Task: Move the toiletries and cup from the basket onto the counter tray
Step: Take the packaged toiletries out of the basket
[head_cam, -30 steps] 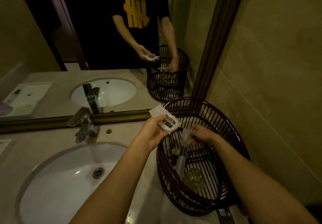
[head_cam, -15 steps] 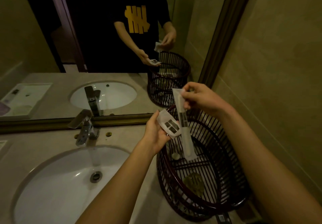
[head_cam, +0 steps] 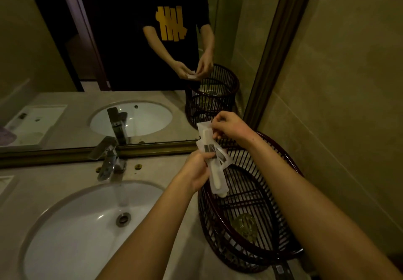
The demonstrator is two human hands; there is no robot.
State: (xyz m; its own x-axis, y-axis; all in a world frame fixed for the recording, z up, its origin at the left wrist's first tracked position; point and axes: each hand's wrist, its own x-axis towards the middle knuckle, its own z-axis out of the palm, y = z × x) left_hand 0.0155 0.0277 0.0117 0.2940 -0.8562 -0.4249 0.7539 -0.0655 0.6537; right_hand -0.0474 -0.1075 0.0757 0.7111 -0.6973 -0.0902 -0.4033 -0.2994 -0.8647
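Note:
A dark wicker basket (head_cam: 281,247) stands on the counter at the right, against the wall. A glass cup (head_cam: 244,226) lies on its bottom, and a small pale item (head_cam: 222,195) sits deeper inside. My left hand (head_cam: 196,170) holds a small white sachet (head_cam: 222,155) together with a long white toothbrush packet (head_cam: 214,166) above the basket's left rim. My right hand (head_cam: 229,126) pinches the top end of the long packet. The counter tray (head_cam: 5,183) shows only as a corner at the far left edge.
A white oval sink (head_cam: 82,225) fills the lower left, with a chrome tap (head_cam: 108,159) behind it. A mirror (head_cam: 109,61) spans the back and reflects a person, the basket and the tray. A tiled wall (head_cam: 338,105) closes the right side.
My right hand lifted the long packet out of the basket and brought it to my left hand, which now grips it together with the sachet. Both hands have moved slightly up.

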